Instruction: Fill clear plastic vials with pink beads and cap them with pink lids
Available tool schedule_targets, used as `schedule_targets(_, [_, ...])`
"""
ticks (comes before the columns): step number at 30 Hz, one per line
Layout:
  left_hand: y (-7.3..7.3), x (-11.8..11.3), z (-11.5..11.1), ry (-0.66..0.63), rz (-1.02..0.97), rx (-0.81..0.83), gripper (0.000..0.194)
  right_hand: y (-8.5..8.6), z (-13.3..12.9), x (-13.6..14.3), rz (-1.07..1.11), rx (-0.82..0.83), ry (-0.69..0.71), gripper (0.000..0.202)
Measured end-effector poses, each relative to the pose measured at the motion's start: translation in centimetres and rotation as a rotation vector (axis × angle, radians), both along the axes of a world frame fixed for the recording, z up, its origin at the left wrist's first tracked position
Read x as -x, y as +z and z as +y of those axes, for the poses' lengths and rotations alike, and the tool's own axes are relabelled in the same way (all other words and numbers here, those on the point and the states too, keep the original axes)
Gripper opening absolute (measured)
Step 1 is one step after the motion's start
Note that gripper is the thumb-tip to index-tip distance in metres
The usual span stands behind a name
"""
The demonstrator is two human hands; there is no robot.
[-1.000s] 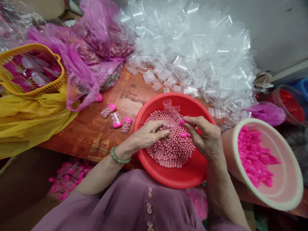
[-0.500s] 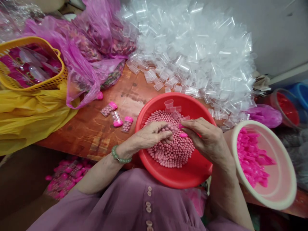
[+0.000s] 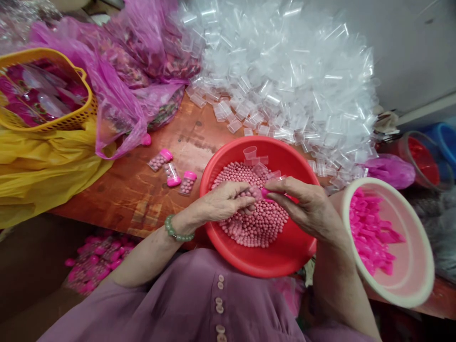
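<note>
My left hand (image 3: 230, 199) is closed round a small clear container (image 3: 254, 192) filled with pink beads, tilted with its mouth to the right. Thumb and fingers of my right hand (image 3: 302, 202) pinch a bright pink cap (image 3: 264, 193), which is at the container's mouth; whether it is seated there I cannot tell. Both hands are above a red basin (image 3: 299, 259) holding a heap of loose pink beads (image 3: 249, 232). Some empty clear containers (image 3: 250, 153) lie on the beads at the far side.
Left of the basin lie several capped bead containers (image 3: 187, 183). A big pile of clear containers (image 3: 285, 80) covers the back of the table. Pink caps fill part of a white bucket (image 3: 425, 285) at right. A yellow basket (image 3: 85, 107) and purple plastic bags (image 3: 121, 114) stand left.
My right hand has brought the pink cap leftward against the mouth of the container. The left hand keeps its hold, nearly still. The view has shifted slightly.
</note>
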State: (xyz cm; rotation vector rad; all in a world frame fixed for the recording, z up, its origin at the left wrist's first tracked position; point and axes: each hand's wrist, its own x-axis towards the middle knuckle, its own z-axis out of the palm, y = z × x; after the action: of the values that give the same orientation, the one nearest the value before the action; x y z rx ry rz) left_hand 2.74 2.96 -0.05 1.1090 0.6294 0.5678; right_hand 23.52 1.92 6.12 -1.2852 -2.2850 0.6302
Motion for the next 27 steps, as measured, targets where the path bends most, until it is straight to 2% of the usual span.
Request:
schedule_targets(3, [0.1, 0.0, 0.0, 0.032, -0.011, 0.023, 0.019, 0.7, 0.5, -1.4, -0.138, -0.057, -0.009, 0.012])
schedule_targets(5, [0.2, 0.0, 0.0, 0.032, -0.028, 0.048, 0.018, 0.6, 0.5, -1.5, -0.129, -0.069, -0.063, 0.012])
schedule_targets(7, [0.4, 0.0, 0.1, 0.028, -0.044, 0.067, 0.016, -0.1, 0.3, -0.9, 0.0, -0.039, -0.156, 0.014])
schedule_targets(11, [0.5, 0.0, 0.1, 0.062, -0.085, 0.106, 0.011, -1.4, -0.6, 1.6, 0.426, 0.043, -0.397, 0.017])
schedule_targets(13, [0.6, 0.0, 0.1, 0.075, -0.127, 0.127, 0.009, -1.8, -0.9, 2.9, 0.569, 0.091, -0.465, 0.016])
schedule_targets(18, [0.5, -0.1, 0.0, 0.08, -0.194, 0.096, 0.009, -2.3, -1.1, 4.8, 0.658, 0.177, -0.492, 0.014])
schedule_targets(27, [0.2, -0.4, 0.0, 0.126, -0.138, -0.004, 0.009, -3.3, -0.6, 5.5, 0.567, 0.032, -0.51, 0.012])
